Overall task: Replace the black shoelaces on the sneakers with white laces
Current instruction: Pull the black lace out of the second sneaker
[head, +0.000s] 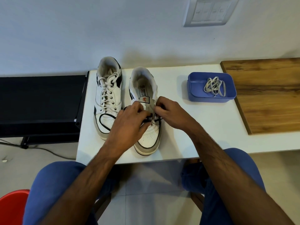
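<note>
The right-hand sneaker (146, 111) stands toe toward the person near the front edge of the white worktop (186, 135). It is white leather with a perforated toe cap, a grey rubber sole edged in black, and a soft padded collar; its tongue is folded up, showing a small label with a red emblem. A round black lace (103, 122) is threaded only through its lowest eyelets, and its loose end trails in a loop across the toe of the neighbouring shoe. Both hands work at those eyelets: the left hand (129, 120) has its grip curled down on the black lace over the vamp, and the right hand (170, 111) pinches the lace with bent fingertips at the eyelet on its side.

Just beside it, on the left, the other sneaker (108, 96) is of the same make and is laced up its full length with a flat white lace (108, 83).

The worktop is smooth and matte white, set against a plain pale wall bearing a white switch plate (211, 11). A wood-grain board (267, 93) lies at its right end, and a black rack (40, 104) stands to its left above a pale tiled floor.

A blue plastic tray (194, 88) with rounded corners sits well to the right of the shoes and holds a second flat white lace (215, 86), loosely coiled.
</note>
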Action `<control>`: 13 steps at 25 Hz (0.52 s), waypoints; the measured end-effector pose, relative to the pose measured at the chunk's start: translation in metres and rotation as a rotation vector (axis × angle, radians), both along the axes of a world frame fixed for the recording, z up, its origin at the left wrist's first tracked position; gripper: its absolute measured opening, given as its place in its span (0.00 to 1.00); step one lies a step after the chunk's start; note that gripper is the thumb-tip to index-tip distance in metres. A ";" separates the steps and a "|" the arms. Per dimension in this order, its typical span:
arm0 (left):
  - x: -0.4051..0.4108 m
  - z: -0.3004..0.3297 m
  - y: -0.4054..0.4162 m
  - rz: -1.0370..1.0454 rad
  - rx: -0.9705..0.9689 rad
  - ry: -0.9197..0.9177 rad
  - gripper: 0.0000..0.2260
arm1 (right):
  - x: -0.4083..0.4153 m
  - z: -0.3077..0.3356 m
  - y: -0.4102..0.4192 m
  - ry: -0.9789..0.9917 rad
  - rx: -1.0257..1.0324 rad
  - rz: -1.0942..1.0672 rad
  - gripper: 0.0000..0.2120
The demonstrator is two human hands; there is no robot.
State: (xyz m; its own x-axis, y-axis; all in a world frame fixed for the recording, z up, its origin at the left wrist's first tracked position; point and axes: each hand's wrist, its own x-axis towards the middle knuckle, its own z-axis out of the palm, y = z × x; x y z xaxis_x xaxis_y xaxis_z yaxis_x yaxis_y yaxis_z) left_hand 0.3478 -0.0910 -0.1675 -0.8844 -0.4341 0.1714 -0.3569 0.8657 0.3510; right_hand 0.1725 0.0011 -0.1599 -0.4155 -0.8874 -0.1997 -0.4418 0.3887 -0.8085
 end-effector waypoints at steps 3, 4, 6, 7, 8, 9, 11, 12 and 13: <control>-0.008 0.002 0.006 0.057 -0.136 -0.034 0.08 | -0.001 0.000 0.000 -0.008 0.008 -0.004 0.10; -0.010 0.002 0.007 0.074 -0.136 -0.046 0.06 | 0.000 0.001 0.000 -0.010 0.011 -0.002 0.10; -0.007 0.000 0.004 0.069 -0.053 -0.047 0.05 | 0.000 0.001 0.001 -0.013 0.014 -0.001 0.10; -0.003 -0.001 -0.001 0.029 0.043 -0.036 0.06 | -0.001 0.001 0.001 -0.014 0.014 -0.002 0.10; 0.000 -0.001 -0.008 -0.035 0.170 -0.018 0.07 | -0.002 0.002 0.001 -0.016 0.017 -0.002 0.10; 0.005 0.000 -0.015 -0.099 0.325 -0.005 0.07 | -0.002 0.002 0.001 -0.021 0.021 0.002 0.10; 0.013 0.005 -0.026 -0.150 0.615 0.015 0.07 | 0.000 0.001 0.000 -0.035 0.026 0.022 0.10; 0.015 0.008 -0.028 -0.132 0.684 0.032 0.06 | 0.001 0.001 0.000 -0.042 0.030 0.033 0.10; 0.016 0.009 -0.027 -0.104 0.678 0.042 0.04 | 0.002 0.001 -0.001 -0.045 0.034 0.038 0.10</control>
